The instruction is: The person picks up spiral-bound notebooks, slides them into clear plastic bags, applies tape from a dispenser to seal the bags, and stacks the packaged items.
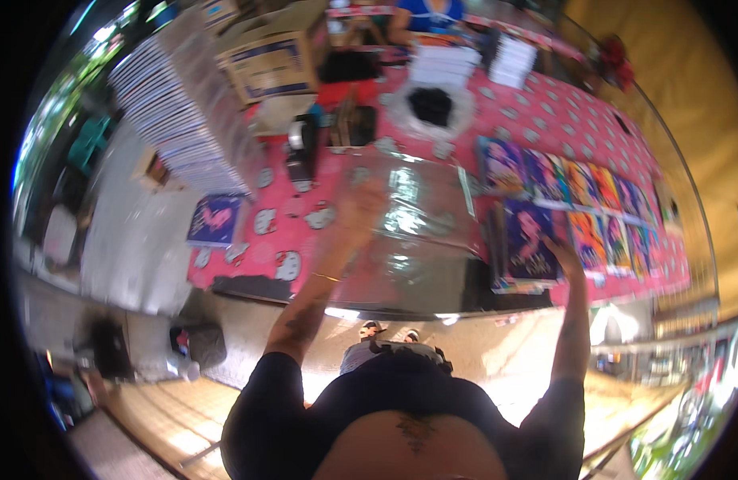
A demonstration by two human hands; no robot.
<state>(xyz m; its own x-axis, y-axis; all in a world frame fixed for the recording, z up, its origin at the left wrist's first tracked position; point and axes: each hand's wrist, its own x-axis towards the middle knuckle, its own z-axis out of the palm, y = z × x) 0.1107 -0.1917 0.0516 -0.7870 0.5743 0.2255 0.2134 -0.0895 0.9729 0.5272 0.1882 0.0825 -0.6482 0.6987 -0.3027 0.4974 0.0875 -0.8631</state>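
My left hand (367, 202), smeared by motion, is over the left side of a pile of clear plastic sleeves (433, 210). Its fingers cannot be made out. To the right, my right hand (564, 256) reaches its outstretched fingers to the right edge of a dark purple booklet (530, 228) with a pink figure on its cover. That booklet lies on top of a small stack. Beyond and beside it, colourful booklets (593, 228) are laid out in rows. A similar purple booklet (215, 221) sits alone at the table's left end.
A pink patterned cloth (293, 220) covers the table. Tall stacks of booklets (181, 104) stand at the left, near a cardboard box (273, 68). A black tape dispenser (302, 152) stands left of the sleeves. Across the table sits another person (429, 12) in blue, behind white stacks (442, 64).
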